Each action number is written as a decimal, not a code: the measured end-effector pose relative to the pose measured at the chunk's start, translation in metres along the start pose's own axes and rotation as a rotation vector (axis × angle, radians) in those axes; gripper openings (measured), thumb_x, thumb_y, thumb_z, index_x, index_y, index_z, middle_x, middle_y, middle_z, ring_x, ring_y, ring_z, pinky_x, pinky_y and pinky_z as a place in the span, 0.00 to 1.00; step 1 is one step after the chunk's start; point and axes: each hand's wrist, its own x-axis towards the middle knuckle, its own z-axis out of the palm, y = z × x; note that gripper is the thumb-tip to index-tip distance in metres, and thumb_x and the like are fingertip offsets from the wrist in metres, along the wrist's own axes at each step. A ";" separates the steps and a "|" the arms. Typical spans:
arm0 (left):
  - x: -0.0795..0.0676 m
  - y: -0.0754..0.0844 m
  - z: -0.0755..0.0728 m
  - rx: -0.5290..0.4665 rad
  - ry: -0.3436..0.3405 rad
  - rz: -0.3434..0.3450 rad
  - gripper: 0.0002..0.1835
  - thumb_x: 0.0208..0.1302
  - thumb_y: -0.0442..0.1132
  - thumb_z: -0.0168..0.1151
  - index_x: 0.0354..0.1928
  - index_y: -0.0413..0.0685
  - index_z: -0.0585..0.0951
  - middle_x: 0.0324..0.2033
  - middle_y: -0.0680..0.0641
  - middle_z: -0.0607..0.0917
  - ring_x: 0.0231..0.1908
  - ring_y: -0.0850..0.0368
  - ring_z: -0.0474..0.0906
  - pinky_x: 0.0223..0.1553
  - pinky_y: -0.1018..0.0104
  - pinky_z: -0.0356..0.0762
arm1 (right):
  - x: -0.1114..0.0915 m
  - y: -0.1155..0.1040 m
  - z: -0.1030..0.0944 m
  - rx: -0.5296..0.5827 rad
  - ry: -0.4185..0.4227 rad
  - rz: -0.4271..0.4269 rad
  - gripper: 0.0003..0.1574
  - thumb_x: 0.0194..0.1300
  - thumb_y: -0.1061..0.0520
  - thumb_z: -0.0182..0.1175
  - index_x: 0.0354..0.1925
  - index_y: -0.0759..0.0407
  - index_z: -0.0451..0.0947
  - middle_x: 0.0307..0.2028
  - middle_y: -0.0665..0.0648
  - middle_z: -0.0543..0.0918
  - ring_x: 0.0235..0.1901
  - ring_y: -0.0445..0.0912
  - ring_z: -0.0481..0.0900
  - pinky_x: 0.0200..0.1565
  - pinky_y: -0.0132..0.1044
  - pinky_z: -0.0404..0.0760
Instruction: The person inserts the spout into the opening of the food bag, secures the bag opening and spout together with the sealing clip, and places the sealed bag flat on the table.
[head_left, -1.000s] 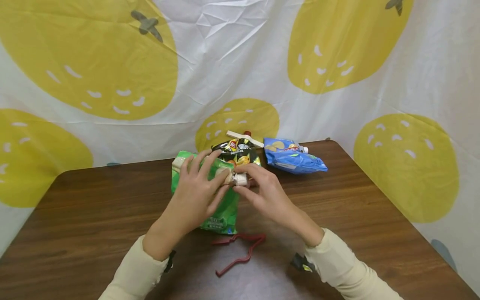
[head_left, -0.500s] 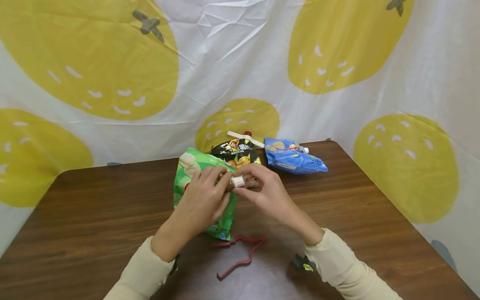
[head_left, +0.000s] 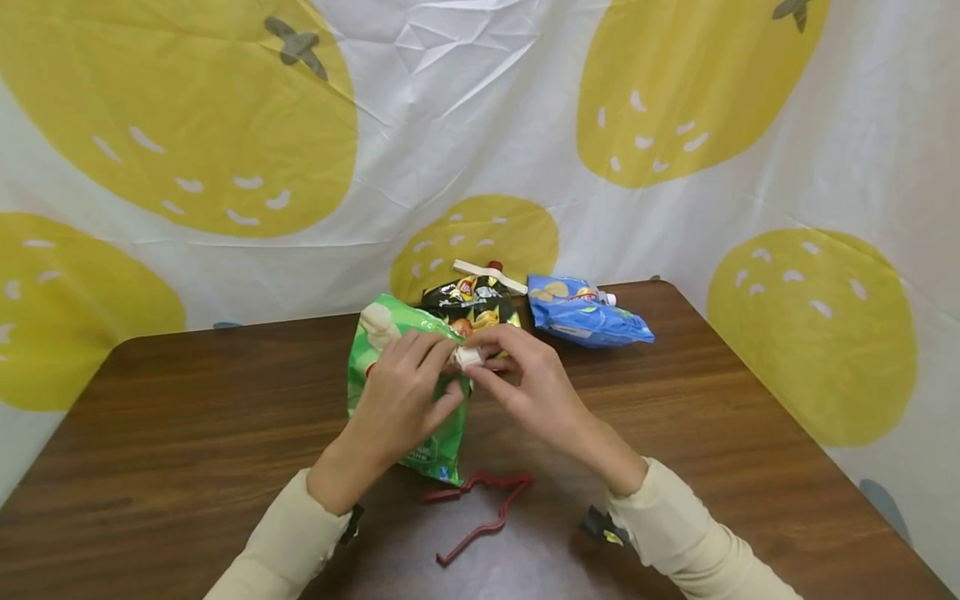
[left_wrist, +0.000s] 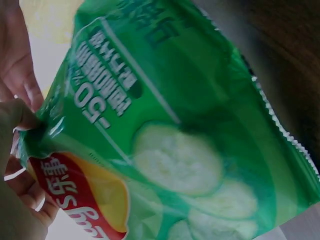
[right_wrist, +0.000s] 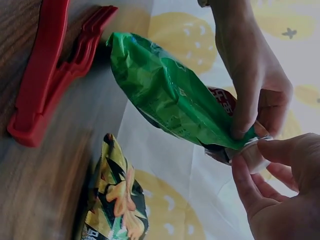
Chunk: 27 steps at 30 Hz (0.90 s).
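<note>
A green bag of Lay's chips (head_left: 433, 442) is held up over the table in the head view. My left hand (head_left: 397, 396) grips its gathered upper right edge between thumb and fingers. A white cap (right_wrist: 254, 159) sits at that edge, pinched between the thumb and fingers of my right hand (right_wrist: 282, 185). The left wrist view shows the bag's printed front (left_wrist: 170, 160) up close, creased where the fingers grip it. On the table in front of the bag lies a red hinged bag clip (head_left: 491, 525), spread apart.
Behind the bag stands a black chip bag (head_left: 480, 300) with a white clip (head_left: 491, 276) across its top and a red cap (head_left: 495, 266). To its right lies a blue chip bag (head_left: 588, 321) with a white cap (head_left: 610, 300). A patterned curtain hangs behind the brown table (head_left: 217, 433).
The green bag has tilted, and its lower end has shifted a little left and nearer. My left fingers have curled in closer to the white cap. The cap has moved slightly left.
</note>
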 end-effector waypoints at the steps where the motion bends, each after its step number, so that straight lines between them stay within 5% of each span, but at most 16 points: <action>1: -0.001 0.000 0.000 0.004 0.006 -0.001 0.17 0.53 0.35 0.63 0.46 0.37 0.81 0.41 0.43 0.83 0.38 0.46 0.75 0.41 0.55 0.74 | 0.001 -0.001 0.000 -0.005 -0.004 -0.009 0.17 0.62 0.68 0.66 0.50 0.65 0.78 0.48 0.59 0.81 0.44 0.48 0.82 0.44 0.34 0.84; 5: -0.003 -0.003 0.002 0.012 0.033 -0.015 0.18 0.54 0.35 0.63 0.47 0.36 0.81 0.42 0.42 0.83 0.39 0.46 0.75 0.42 0.54 0.74 | 0.004 -0.004 -0.003 -0.068 -0.027 -0.028 0.20 0.62 0.69 0.66 0.53 0.65 0.76 0.50 0.60 0.79 0.44 0.48 0.83 0.44 0.35 0.84; 10: -0.005 -0.006 0.005 -0.006 0.085 -0.042 0.18 0.56 0.35 0.62 0.50 0.36 0.82 0.42 0.42 0.83 0.40 0.45 0.75 0.44 0.53 0.75 | 0.002 -0.019 -0.020 -0.275 -0.077 -0.057 0.19 0.64 0.66 0.66 0.52 0.62 0.75 0.43 0.55 0.80 0.40 0.44 0.80 0.41 0.35 0.82; 13: -0.007 -0.008 0.006 -0.031 0.124 -0.049 0.21 0.55 0.34 0.61 0.52 0.36 0.82 0.41 0.42 0.84 0.40 0.45 0.75 0.43 0.54 0.75 | -0.012 -0.027 -0.030 -0.335 -0.218 -0.072 0.13 0.63 0.66 0.66 0.46 0.59 0.78 0.38 0.50 0.82 0.40 0.41 0.80 0.42 0.35 0.81; 20: -0.012 -0.010 0.010 -0.075 0.197 -0.056 0.22 0.55 0.32 0.60 0.54 0.34 0.82 0.40 0.41 0.84 0.37 0.45 0.74 0.40 0.54 0.74 | -0.066 -0.023 -0.017 -0.407 -0.744 -0.057 0.14 0.65 0.63 0.62 0.49 0.56 0.82 0.46 0.47 0.83 0.53 0.43 0.74 0.56 0.37 0.75; 23: -0.014 -0.009 0.013 -0.082 0.195 -0.061 0.23 0.56 0.32 0.60 0.55 0.34 0.82 0.41 0.41 0.84 0.38 0.45 0.74 0.40 0.54 0.73 | -0.082 -0.018 -0.012 -0.481 -0.846 -0.054 0.14 0.65 0.61 0.64 0.49 0.52 0.81 0.49 0.46 0.81 0.55 0.45 0.73 0.57 0.39 0.75; 27: -0.015 -0.008 0.016 -0.092 0.192 -0.072 0.24 0.56 0.32 0.60 0.57 0.35 0.80 0.44 0.40 0.83 0.39 0.45 0.74 0.41 0.54 0.74 | -0.092 -0.012 -0.010 -0.566 -0.844 -0.082 0.08 0.63 0.56 0.68 0.41 0.46 0.81 0.42 0.43 0.78 0.45 0.42 0.73 0.47 0.34 0.76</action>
